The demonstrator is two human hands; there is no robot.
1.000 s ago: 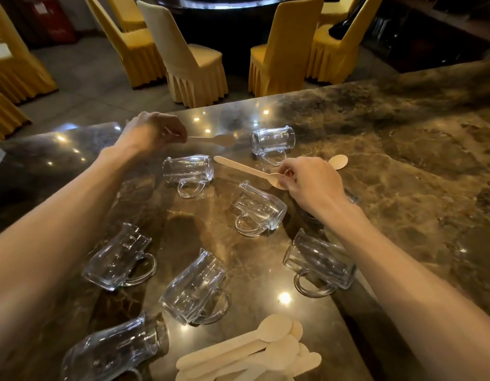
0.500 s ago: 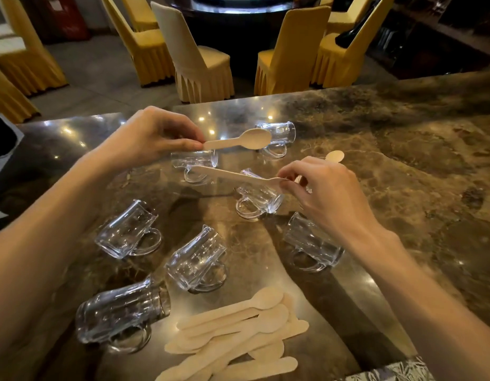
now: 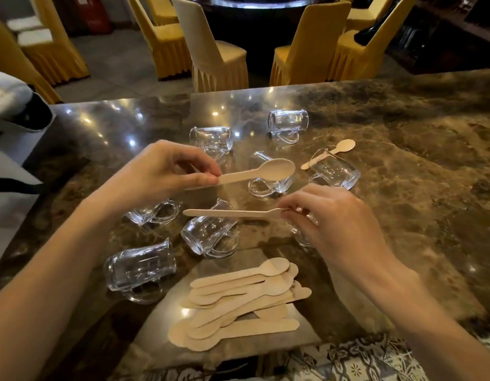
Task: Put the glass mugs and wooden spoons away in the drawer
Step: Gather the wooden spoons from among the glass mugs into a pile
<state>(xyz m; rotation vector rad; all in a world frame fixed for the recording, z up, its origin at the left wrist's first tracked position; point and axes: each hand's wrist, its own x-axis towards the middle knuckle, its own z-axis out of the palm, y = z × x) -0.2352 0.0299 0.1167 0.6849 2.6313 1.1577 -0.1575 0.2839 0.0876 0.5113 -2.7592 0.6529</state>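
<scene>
1. In the middle left of the frame I see the left hand (image 3: 167,171). It pinches the handle end of a wooden spoon (image 3: 255,174) between thumb and forefinger, and the other fingers are loosely curled.
2. This spoon is in the air with its bowl to the right. It partly covers the middle mug (image 3: 278,185) behind it.
3. The right hand (image 3: 329,224), at centre right, pinches the bowl end of a second spoon (image 3: 230,213) with its fingertips. The handle points left and hangs over the mugs.
4. The glass mugs (image 3: 211,138) lie on their sides across the centre of the marble counter (image 3: 403,188), apart from each other, with handles turned in different directions.
5. The right hand stands in the way of one hidden mug (image 3: 300,239). I can see only a small piece of glass under the fingers.
6. The nearest mug (image 3: 139,268) is at lower left of centre, just beside the pile of spoons (image 3: 238,301), which lies flat on the counter at lower centre.
7. A loose spoon (image 3: 332,152) lies at upper right of centre, by a mug (image 3: 334,171). I cannot tell if they touch.
8. Along the top of the frame stand yellow covered chairs (image 3: 301,50) and one cream chair (image 3: 211,50).
9. A patterned cloth (image 3: 348,361) shows at the bottom right.
</scene>
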